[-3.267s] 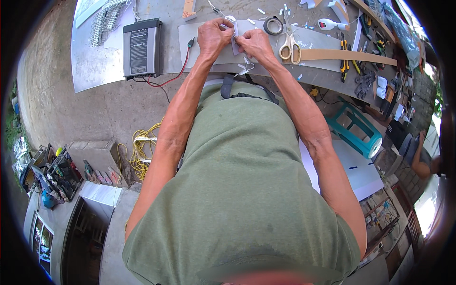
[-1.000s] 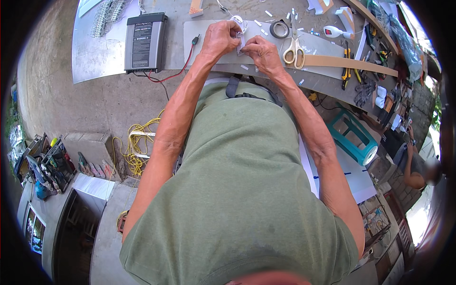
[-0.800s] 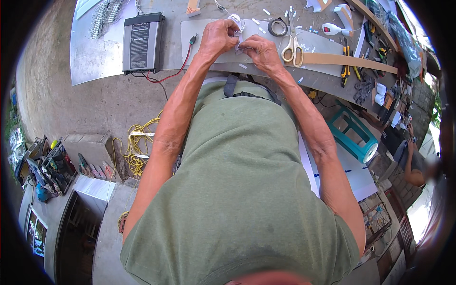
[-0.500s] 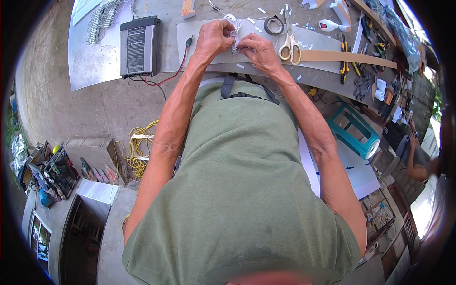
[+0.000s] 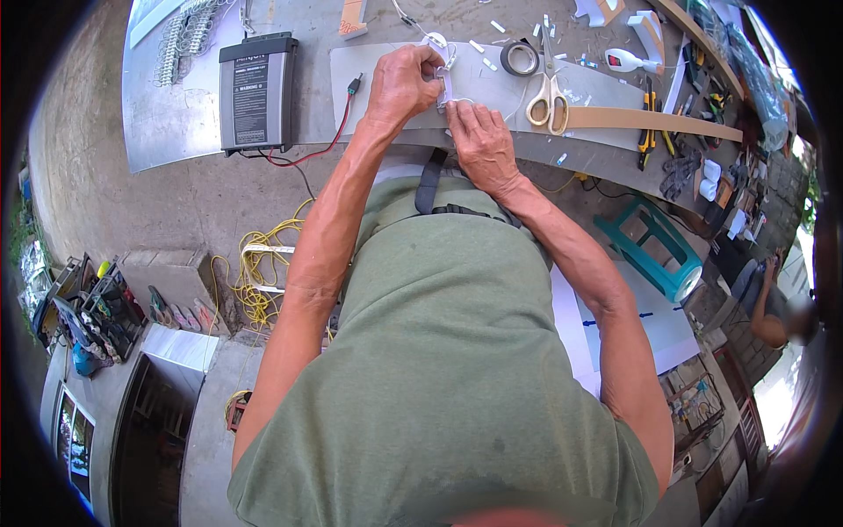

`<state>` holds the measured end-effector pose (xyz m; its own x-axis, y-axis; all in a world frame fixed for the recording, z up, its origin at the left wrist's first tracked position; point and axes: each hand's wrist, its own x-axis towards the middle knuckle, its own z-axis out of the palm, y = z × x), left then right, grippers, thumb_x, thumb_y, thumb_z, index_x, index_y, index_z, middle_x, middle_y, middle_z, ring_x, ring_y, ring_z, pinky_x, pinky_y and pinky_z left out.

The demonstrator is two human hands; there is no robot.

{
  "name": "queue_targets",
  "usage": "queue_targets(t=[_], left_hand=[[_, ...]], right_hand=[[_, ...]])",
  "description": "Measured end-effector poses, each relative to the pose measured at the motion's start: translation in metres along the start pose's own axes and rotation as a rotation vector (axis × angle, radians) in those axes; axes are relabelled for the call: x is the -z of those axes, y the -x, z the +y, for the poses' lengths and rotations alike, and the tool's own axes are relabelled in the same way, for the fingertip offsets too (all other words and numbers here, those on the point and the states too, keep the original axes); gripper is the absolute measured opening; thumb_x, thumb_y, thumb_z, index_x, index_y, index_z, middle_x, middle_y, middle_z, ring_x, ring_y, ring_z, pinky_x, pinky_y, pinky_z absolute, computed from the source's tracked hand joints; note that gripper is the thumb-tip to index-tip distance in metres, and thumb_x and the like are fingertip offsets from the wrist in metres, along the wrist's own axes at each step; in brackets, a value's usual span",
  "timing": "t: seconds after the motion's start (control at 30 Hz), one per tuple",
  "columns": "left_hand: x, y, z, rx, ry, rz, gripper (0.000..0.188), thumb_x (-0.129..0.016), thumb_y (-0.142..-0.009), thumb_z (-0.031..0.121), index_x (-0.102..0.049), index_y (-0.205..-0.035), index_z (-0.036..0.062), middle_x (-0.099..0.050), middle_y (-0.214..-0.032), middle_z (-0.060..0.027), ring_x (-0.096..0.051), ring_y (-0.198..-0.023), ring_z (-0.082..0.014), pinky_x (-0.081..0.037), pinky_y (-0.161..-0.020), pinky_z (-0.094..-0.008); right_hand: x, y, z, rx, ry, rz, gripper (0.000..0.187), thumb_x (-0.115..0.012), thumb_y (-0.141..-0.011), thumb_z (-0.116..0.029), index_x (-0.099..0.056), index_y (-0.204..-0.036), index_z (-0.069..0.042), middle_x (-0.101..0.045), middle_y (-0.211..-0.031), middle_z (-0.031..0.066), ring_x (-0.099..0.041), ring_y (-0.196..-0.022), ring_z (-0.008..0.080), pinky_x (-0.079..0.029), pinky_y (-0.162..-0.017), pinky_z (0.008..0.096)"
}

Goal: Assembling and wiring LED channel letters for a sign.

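My left hand [image 5: 406, 86] is closed in a pinch at the side of a narrow white strip [image 5: 446, 86] that carries thin wires. A rounded white end [image 5: 435, 40] shows beyond the fingers. Close to the strip's near end, my right hand [image 5: 485, 147] lies palm down at the table's edge, fingers stretched forward and side by side. Its fingertips are beside a thin pale wire; the thumb is hidden. Both hands are over a grey metal sheet [image 5: 378, 66]. To their right are a roll of dark tape [image 5: 520, 59] and scissors with cream handles [image 5: 548, 101].
At left stands a dark power unit [image 5: 255, 97] with red and black leads [image 5: 344, 114]. A long tan strip [image 5: 650, 120], white bottle [image 5: 625, 60], cutter knife [image 5: 646, 132] and several tools lie right. Below are a teal stool [image 5: 667, 255] and yellow cord [image 5: 255, 281]. Another person [image 5: 768, 307] is far right.
My right hand has drawn back from the strip toward the table edge, its fingers straightening. My left hand still pinches at the strip. The view has shifted slightly.
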<state>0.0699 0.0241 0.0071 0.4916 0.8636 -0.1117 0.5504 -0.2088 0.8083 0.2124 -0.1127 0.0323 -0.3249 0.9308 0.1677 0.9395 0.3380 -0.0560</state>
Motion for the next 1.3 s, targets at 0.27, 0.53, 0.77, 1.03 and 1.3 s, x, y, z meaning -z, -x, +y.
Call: queue_targets(t=[0.27, 0.53, 0.77, 1.03, 1.3], left_hand=[[0.001, 0.005, 0.003, -0.003, 0.009, 0.010, 0.032, -0.079, -0.070, 0.010, -0.074, -0.101, 0.0032, -0.070, -0.086, -0.0083, -0.066, -0.070, -0.0183, -0.056, -0.070, -0.0315], [0.003, 0.004, 0.006, 0.021, 0.025, -0.010, 0.032, -0.077, -0.069, 0.009, -0.074, -0.101, 0.0027, -0.070, -0.085, -0.0084, -0.067, -0.070, -0.0180, -0.056, -0.069, -0.0315], [0.004, 0.003, 0.007, 0.018, 0.018, -0.006, 0.032, -0.078, -0.069, 0.009, -0.074, -0.101, 0.0030, -0.070, -0.086, -0.0084, -0.067, -0.071, -0.0182, -0.056, -0.070, -0.0318], [0.003, 0.002, 0.005, 0.034, 0.036, -0.013, 0.031, -0.078, -0.068, 0.007, -0.075, -0.098, 0.0029, -0.070, -0.085, -0.0099, -0.067, -0.074, -0.0221, -0.056, -0.072, -0.0340], [0.003, 0.001, 0.005, 0.037, -0.009, -0.040, 0.032, -0.082, -0.070, 0.009, -0.075, -0.101, 0.0049, -0.071, -0.089, -0.0076, -0.068, -0.073, -0.0175, -0.057, -0.072, -0.0311]], right_hand=[[-0.003, 0.015, -0.009, -0.061, -0.062, -0.104, 0.059, -0.055, -0.086, -0.012, -0.050, -0.141, 0.008, -0.052, -0.126, 0.0156, -0.052, -0.117, 0.0272, -0.044, -0.091, 0.0376], [-0.004, 0.020, -0.010, -0.146, -0.085, -0.139, 0.061, -0.056, -0.086, -0.013, -0.049, -0.146, -0.001, -0.050, -0.128, 0.0102, -0.049, -0.118, 0.0261, -0.040, -0.096, 0.0407], [-0.004, 0.018, -0.007, -0.154, -0.107, -0.141, 0.059, -0.057, -0.086, -0.013, -0.052, -0.144, -0.003, -0.051, -0.128, 0.0091, -0.050, -0.117, 0.0253, -0.040, -0.094, 0.0398], [-0.001, 0.000, 0.005, -0.163, -0.211, 0.040, 0.043, -0.067, -0.077, -0.008, -0.068, -0.120, -0.008, -0.059, -0.121, 0.0075, -0.055, -0.111, 0.0250, -0.042, -0.091, 0.0384], [-0.009, -0.003, 0.007, -0.212, -0.272, 0.098, 0.029, -0.069, -0.076, -0.006, -0.069, -0.105, -0.008, -0.062, -0.101, 0.0047, -0.057, -0.095, 0.0236, -0.042, -0.081, 0.0386]])
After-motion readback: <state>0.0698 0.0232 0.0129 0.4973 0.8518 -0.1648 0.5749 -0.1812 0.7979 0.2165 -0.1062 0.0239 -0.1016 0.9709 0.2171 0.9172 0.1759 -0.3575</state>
